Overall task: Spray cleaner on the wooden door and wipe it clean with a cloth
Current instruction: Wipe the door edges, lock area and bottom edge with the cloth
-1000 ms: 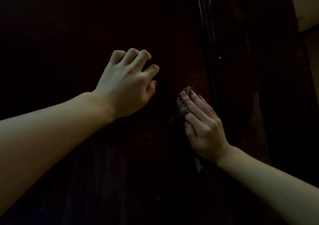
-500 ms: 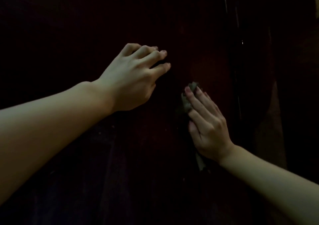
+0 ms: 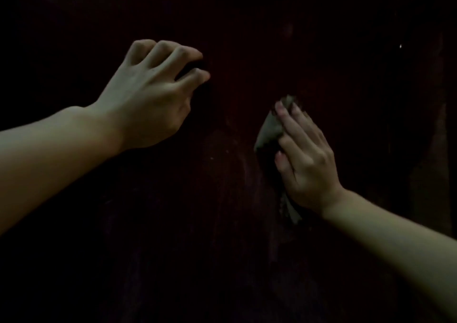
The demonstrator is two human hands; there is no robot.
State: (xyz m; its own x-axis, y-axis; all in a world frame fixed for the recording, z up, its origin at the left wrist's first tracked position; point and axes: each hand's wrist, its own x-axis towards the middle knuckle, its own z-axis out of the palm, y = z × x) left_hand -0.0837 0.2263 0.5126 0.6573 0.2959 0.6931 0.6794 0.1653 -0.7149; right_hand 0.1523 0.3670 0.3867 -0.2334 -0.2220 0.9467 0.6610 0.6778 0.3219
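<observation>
Door edge gone from view, right hand (image 3: 308, 159) pressing cloth (image 3: 270, 129) (left hand's (image 3: 148, 95) grasp unclear)

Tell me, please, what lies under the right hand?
A grey cloth lies under the right hand, pressed against the dark wooden door. The hand covers the cloth's middle.

Wooden door and cloth, dim light
Wooden door (image 3: 222, 211): very dark reddish-brown, fills the view, faint pale streaks and specks near centre. Cloth (image 3: 269, 129): grey-green, crumpled, pressed flat against the door, one corner showing above, a tail hanging below; spray cleaner cannot be made out
</observation>
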